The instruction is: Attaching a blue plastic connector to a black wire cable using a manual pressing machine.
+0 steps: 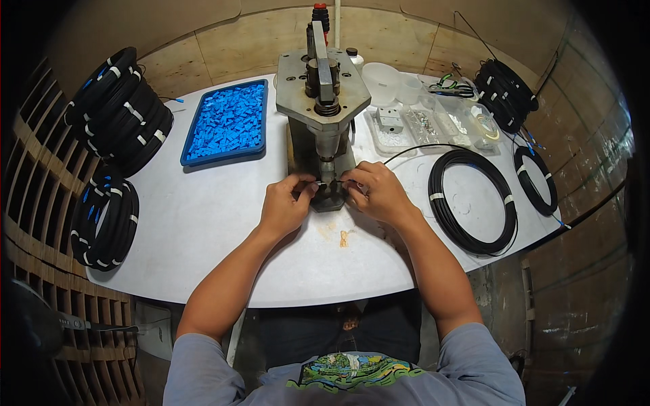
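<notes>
A metal bench press point(323, 101) stands upright at the middle of the table, its ram pointing down at a small base. At the left of that base, my left hand point(288, 205) is closed in a pinch; what sits between its fingertips is too small to make out. My right hand point(379, 193) pinches from the other side, fingertips close to the ram's lower end. A black cable point(423, 145) arcs from a black cable coil point(472, 203) on the right and passes behind my right hand into its fingers. The cable's end is hidden by fingers and press.
A dark blue tray point(187, 161) of small blue plastic pieces lies left of the press. Stacked black coils point(122, 111) stand at far left, others point(504, 95) at back right. Clear trays of small parts point(433, 128) and a white tub point(380, 81) sit behind my right hand.
</notes>
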Available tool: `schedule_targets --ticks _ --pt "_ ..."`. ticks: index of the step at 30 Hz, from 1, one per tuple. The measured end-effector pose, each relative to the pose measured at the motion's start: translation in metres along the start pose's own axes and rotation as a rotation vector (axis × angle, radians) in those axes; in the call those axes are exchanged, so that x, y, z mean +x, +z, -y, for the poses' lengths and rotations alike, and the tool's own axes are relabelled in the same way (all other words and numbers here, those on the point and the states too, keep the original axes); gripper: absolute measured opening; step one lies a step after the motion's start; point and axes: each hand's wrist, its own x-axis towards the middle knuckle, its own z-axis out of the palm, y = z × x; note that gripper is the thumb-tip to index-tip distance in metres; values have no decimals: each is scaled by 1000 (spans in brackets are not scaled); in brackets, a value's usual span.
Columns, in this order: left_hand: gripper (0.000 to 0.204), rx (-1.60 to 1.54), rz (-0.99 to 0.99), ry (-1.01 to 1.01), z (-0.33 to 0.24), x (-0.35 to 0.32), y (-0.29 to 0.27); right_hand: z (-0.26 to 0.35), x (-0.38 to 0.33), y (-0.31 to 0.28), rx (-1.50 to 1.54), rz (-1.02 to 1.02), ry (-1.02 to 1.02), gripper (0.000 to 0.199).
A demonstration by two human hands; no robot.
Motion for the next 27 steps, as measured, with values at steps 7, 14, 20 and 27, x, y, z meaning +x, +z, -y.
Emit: schedule_targets --ticks 7,14,20,27 --pt "20 -1 -8 3 4 0 0 1 1 1 6 -1 -4 19" --pt "19 -11 0 8 2 0 0 1 1 1 -10 -9 -1 17" --pt "19 -31 4 -7 2 0 1 2 0 0 -5 -18 -5 16" --pt "19 -21 8 -9 2 1 0 3 1 1 -3 -10 10 14"
